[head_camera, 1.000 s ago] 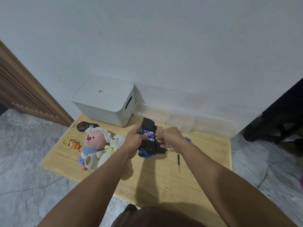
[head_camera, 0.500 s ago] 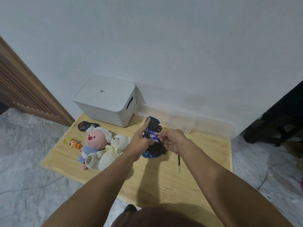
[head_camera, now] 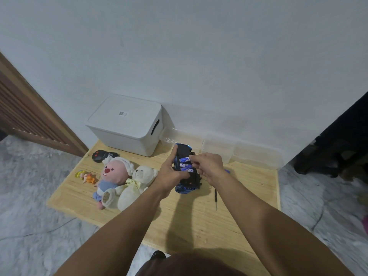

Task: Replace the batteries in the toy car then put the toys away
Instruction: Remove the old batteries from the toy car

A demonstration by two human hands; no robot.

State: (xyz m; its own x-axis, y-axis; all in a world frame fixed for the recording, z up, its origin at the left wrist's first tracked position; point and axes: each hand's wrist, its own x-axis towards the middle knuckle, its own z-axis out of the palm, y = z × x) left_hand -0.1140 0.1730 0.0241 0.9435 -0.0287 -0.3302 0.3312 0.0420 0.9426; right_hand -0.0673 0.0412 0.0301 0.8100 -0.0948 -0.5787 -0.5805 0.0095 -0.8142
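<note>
Car held belly-up above the table, batteries exposed.

Left hand [head_camera: 170, 172] grips the car [head_camera: 186, 177] along its left side, index finger stretched up toward its far end. Right hand [head_camera: 209, 166] has fingers curled, fingertips pinching at the top battery [head_camera: 184, 159]; two more blue cells sit below it in the bay. A screwdriver [head_camera: 215, 197] lies on the table [head_camera: 199, 222] to the right. Two plush toys [head_camera: 123, 180] lie to the left, a white bin [head_camera: 127, 124] behind them.

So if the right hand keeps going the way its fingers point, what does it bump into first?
Most likely the top battery in the toy car: the right hand has its fingertips right at that battery. Depth is hard to judge.
</note>
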